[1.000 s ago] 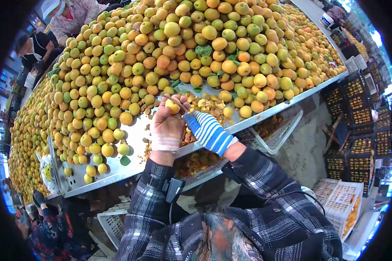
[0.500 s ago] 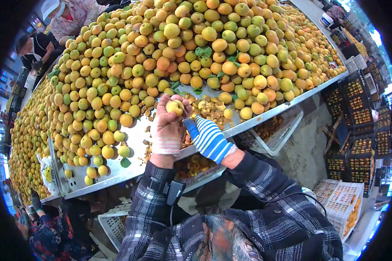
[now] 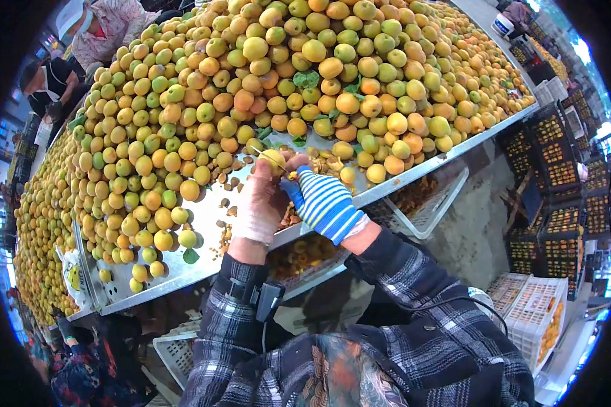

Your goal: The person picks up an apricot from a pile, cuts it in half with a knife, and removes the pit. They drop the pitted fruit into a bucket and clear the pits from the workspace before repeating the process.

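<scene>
My left hand [image 3: 259, 203], in a pale glove with bare fingers, is closed around a yellow apricot [image 3: 273, 160] above the table's near edge. In a blue-and-white striped glove, my right hand [image 3: 319, 201] grips a small knife [image 3: 256, 150] with a thin blade. That blade passes across the apricot, its tip showing beyond the fruit's upper left; the fingers mostly hide the handle. Just behind my hands lie cut apricot pieces [image 3: 326, 165] on the metal table [image 3: 210, 214]. Brown pits [image 3: 229, 184] are scattered left of my left hand.
A large heap of apricots [image 3: 251, 81] covers the table. Below its edge sit crates [image 3: 431, 210] with cut fruit. White crates [image 3: 523, 308] and stacked dark crates [image 3: 557, 183] stand to the right. Other people [image 3: 112, 30] are at the far left and lower left.
The knife blade has gone from beside the apricot to across it. My left hand has turned, bringing its back and thumb side up, and my right hand has closed in slightly leftward.
</scene>
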`<state>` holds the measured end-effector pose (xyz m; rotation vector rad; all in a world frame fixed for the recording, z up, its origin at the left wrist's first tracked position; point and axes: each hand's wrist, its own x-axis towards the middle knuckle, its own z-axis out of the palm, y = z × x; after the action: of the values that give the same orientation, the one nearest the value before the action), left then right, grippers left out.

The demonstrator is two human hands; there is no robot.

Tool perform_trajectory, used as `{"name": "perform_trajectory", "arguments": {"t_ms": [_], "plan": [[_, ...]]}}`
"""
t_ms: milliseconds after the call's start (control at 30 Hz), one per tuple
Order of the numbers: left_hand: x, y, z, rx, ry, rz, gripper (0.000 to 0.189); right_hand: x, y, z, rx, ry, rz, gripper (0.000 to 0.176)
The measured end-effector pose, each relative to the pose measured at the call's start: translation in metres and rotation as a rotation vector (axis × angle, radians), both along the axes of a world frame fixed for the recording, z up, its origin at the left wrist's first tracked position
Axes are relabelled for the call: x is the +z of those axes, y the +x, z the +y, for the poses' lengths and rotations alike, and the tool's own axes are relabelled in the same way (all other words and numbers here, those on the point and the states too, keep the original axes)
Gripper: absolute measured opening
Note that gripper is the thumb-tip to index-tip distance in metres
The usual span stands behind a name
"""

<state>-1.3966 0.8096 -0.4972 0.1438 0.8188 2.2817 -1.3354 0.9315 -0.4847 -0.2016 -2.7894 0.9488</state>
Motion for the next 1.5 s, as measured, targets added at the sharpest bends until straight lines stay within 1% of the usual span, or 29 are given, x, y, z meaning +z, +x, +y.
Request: {"name": "perform_trajectory", "arguments": {"t_ms": [67,100,133,200,233,267,333,367,433,467,533,600,667,700,767,800,867,900,933,1000,1033,1100,1200,1267,1333,1367,1400,1467,1500], "plan": [[-0.001,-0.001,-0.001,0.052,-0.143,0.117,0.060,0.006,0.000,-0.001,-0.004,-0.010,-0.034,0.037],[0.001,-0.003,-0.003,0.069,-0.131,0.173,0.047,0.009,0.001,-0.001,0.002,-0.021,-0.067,0.037],[0.003,-0.005,-0.005,0.070,-0.131,0.173,0.047,0.010,0.001,-0.001,0.009,-0.032,-0.099,0.037],[0.011,-0.009,-0.006,0.162,-0.430,0.486,0.042,0.002,0.000,0.003,0.028,-0.029,-0.078,0.038],[0.016,-0.009,-0.006,0.153,-0.570,0.591,0.040,0.003,0.000,0.004,0.034,-0.022,-0.096,0.039],[0.013,-0.008,-0.005,0.151,-0.571,0.591,0.040,0.004,0.000,0.005,0.039,-0.014,-0.114,0.039],[0.000,-0.007,-0.002,0.246,-0.582,0.626,0.041,0.001,0.000,0.005,0.027,-0.025,-0.110,0.040],[-0.005,-0.007,0.000,0.246,-0.582,0.625,0.041,0.002,0.000,0.006,0.037,-0.016,-0.081,0.039],[-0.007,-0.008,0.005,0.224,-0.130,0.134,0.049,0.001,-0.001,0.007,0.047,-0.005,-0.047,0.038],[-0.008,-0.007,0.004,0.220,-0.128,0.136,0.049,-0.004,-0.002,0.008,0.037,0.004,-0.034,0.038],[0.004,-0.001,0.001,-0.013,-0.020,-0.183,0.058,-0.004,0.000,0.008,0.031,0.016,-0.027,0.037],[-0.002,0.000,0.005,0.039,-0.056,-0.142,0.063,-0.001,0.000,0.008,0.027,0.020,-0.066,0.036],[-0.003,0.000,0.000,0.075,-0.173,-0.075,0.053,-0.001,0.001,0.006,0.023,0.000,-0.055,0.035],[-0.004,-0.003,-0.002,0.075,-0.174,-0.075,0.053,-0.002,0.001,0.005,0.017,-0.018,-0.042,0.035],[-0.008,-0.009,-0.006,0.126,-0.377,0.353,0.045,-0.005,0.000,0.006,0.036,0.009,-0.068,0.035],[-0.004,-0.008,-0.003,0.123,-0.377,0.355,0.045,-0.004,-0.001,0.007,0.056,0.038,-0.096,0.034],[0.002,0.000,0.001,0.210,-0.437,0.508,0.042,-0.001,0.000,0.006,0.059,0.030,-0.132,0.034],[0.003,0.002,0.001,0.227,-0.406,0.457,0.050,0.001,0.000,0.006,0.066,0.027,-0.169,0.035],[0.003,0.003,0.003,0.228,-0.407,0.457,0.050,-0.001,0.000,0.005,0.068,0.027,-0.169,0.035],[0.002,0.003,0.006,0.296,-0.257,0.180,0.059,-0.005,-0.001,0.004,0.058,0.015,-0.121,0.035],[-0.002,0.003,0.006,0.299,-0.255,0.180,0.059,-0.004,-0.001,0.004,0.060,0.017,-0.121,0.035],[-0.009,0.002,0.005,0.191,-0.285,0.076,0.053,-0.002,-0.001,0.001,0.053,-0.005,-0.166,0.036],[-0.008,0.004,0.006,0.251,-0.268,0.119,0.050,-0.011,-0.002,-0.001,0.094,-0.007,-0.175,0.041],[0.001,0.006,0.005,0.272,-0.298,0.159,0.046,-0.017,-0.001,-0.002,0.118,-0.047,-0.119,0.037],[0.007,0.007,0.004,0.262,-0.419,0.267,0.040,-0.031,-0.002,0.000,0.300,-0.054,0.077,0.033],[0.007,0.007,0.004,0.260,-0.418,0.268,0.040,-0.039,-0.005,0.002,0.337,-0.133,0.069,0.030],[0.007,0.007,0.003,0.237,-0.354,0.246,0.038,-0.029,-0.005,0.003,0.335,-0.132,0.070,0.030],[0.004,0.006,0.002,0.214,-0.291,0.222,0.037,0.000,-0.001,0.003,0.288,-0.605,-0.375,0.034],[-0.001,0.003,0.001,0.241,-0.263,0.136,0.037,-0.005,-0.002,0.003,0.180,-0.764,-0.413,0.038]]}}
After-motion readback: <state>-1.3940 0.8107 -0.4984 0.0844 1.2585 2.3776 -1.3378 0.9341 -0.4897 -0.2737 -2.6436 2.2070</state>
